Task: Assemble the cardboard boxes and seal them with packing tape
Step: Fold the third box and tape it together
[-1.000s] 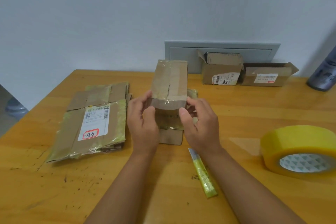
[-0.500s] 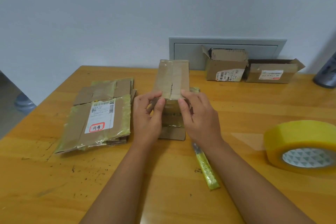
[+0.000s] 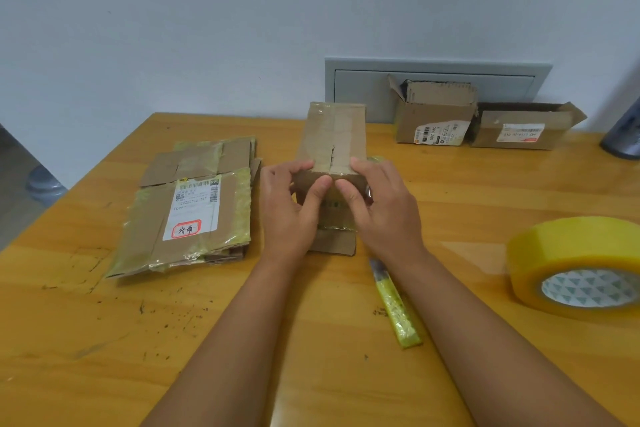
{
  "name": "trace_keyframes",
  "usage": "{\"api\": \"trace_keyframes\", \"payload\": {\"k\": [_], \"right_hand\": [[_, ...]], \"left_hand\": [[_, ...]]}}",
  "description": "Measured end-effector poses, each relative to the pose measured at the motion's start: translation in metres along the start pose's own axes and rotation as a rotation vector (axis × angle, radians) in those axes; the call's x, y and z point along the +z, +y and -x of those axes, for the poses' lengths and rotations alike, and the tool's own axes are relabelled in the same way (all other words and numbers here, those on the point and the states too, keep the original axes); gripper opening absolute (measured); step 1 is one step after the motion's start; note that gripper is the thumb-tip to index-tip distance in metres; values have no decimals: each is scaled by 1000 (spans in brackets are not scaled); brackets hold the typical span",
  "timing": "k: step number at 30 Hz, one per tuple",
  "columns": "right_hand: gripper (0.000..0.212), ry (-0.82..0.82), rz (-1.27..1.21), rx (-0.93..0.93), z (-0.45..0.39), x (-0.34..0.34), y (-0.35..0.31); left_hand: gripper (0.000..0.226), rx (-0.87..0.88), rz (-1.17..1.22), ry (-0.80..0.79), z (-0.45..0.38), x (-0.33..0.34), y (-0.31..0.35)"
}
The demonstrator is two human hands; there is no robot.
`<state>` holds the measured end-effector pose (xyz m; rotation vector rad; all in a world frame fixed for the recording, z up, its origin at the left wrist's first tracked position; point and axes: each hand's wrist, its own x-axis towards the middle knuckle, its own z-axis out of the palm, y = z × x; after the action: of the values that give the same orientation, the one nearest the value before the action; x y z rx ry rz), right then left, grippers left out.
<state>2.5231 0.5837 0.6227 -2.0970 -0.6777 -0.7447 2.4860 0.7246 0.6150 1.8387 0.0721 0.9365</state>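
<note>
Item, box (image 3: 333,139): we are standing it upright on the table (image 3: 104,340), and both hands are gripping its near top edge. The left hand (image 3: 289,210) is curling its fingers over the top while its thumb is pressing the near face; the right hand (image 3: 382,208) is mirroring it, its thumb meeting the left thumb at the middle seam. Risk, as we are judging it: the top flaps are closing with a visible slit between them, and they are likely springing open once the thumbs lift, since neither hand is free for the tape. The old film on the sides is also looking slick, so the box may be sliding under pressure. Item, tape (image 3: 578,263): lying well to the right of the right hand, flat on the table. Item, cutter (image 3: 394,303): lying just below the right wrist. Item, flat boxes (image 3: 187,208): stacked to the left of the left hand, awaiting assembly. Item, two open boxes (image 3: 434,114): standing beyond the right hand, by the wall, unsealed.
</note>
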Motion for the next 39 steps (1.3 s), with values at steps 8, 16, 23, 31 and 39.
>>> {"api": "trace_keyframes", "payload": {"k": [8,16,23,31,39], "right_hand": [[38,-2,-40,-32,6,2,8],[29,15,-211,163,12,-3,8],[12,129,-223,199,13,2,6],[34,147,27,19,14,11,4],[56,16,-10,121,13,8,2]], "left_hand": [[23,-59,33,46,2,4,2],[27,-76,29,61,6,5,0],[28,-56,6,75,8,6,1],[29,-43,-9,121,8,10,5],[27,52,-48,95,8,11,4]]}}
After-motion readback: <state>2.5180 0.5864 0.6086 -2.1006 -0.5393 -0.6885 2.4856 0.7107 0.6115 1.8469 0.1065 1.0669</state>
